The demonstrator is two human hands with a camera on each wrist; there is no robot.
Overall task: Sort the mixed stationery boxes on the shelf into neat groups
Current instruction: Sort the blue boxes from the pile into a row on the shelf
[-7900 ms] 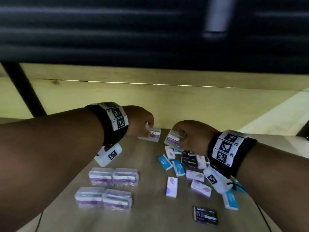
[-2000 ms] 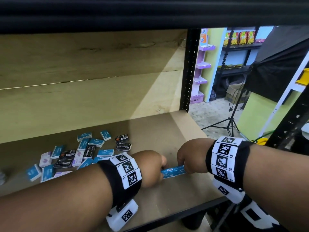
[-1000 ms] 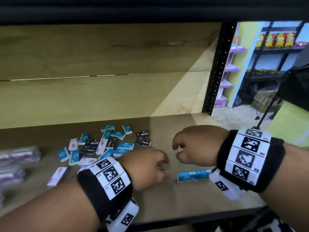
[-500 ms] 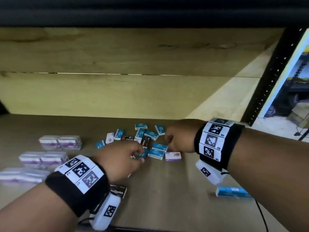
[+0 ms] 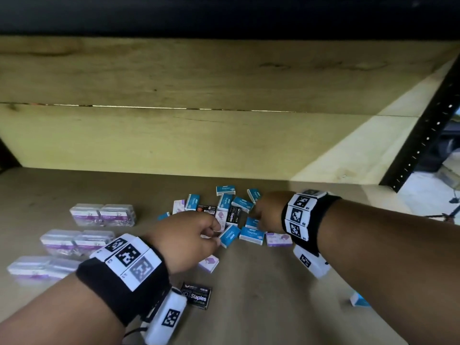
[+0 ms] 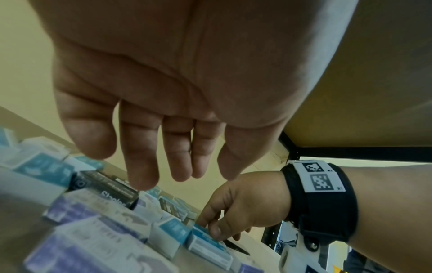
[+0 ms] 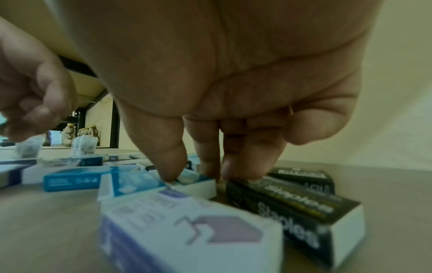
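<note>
The left hand hovered over the near edge of the pile with its fingers hanging loose and slightly apart, holding nothing; from the head view its fingertips sat just beside a tilted blue box, though contact could not be told. The right hand reached into the far right of the pile, thumb and fingertips curled down and pinching a blue box that lay just beside a black staples box.

The loose pile held about ten blue boxes, roughly five white-and-purple ones and three black ones counting a black box lying apart near the front edge; the overlap made an exact count uncertain. A purple box lay just below the left hand, and another purple box sat under the right wrist. One more blue box lay alone at the near right, partly hidden by the right forearm. To the left, six clear plastic boxes with purple labels stood in three rows of two, well apart from the pile.

Everything rested on a brown shelf board, backed by pale wooden panels. A black perforated metal upright framed the right end, with a lit floor beyond it.
</note>
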